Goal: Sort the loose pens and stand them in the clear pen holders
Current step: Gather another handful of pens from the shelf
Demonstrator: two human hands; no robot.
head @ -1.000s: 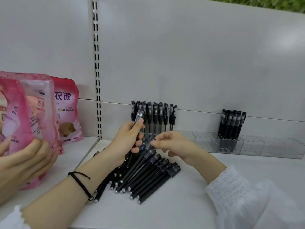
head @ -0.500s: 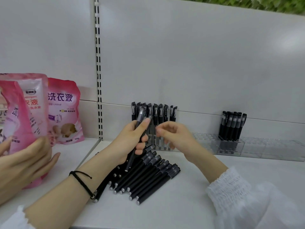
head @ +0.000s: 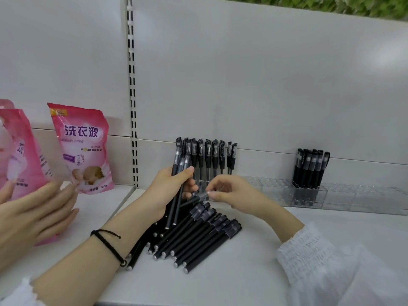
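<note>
The left hand (head: 170, 191) is wrapped around a small bundle of black gel pens with clear caps (head: 179, 173), holding them nearly upright, caps at 12 o'clock. Just to its 3 o'clock, the right hand (head: 234, 195) pinches the cap end of one more black pen (head: 199, 197) between thumb and forefinger. At 6 o'clock from both hands, the pile of loose black pens (head: 198, 235) lies fanned on the white shelf (head: 265, 272).

Behind the hands, at 12 o'clock, a row of black pens (head: 212, 157) stands upright. The long clear plastic pen holder (head: 344, 195) runs off towards 3 o'clock, with a tight cluster of black pens (head: 309, 168) standing in it.

At 9 o'clock stands a pink detergent pouch (head: 84, 146). Another person's hand (head: 33, 217) rests on a second pink pouch (head: 17, 151).
</note>
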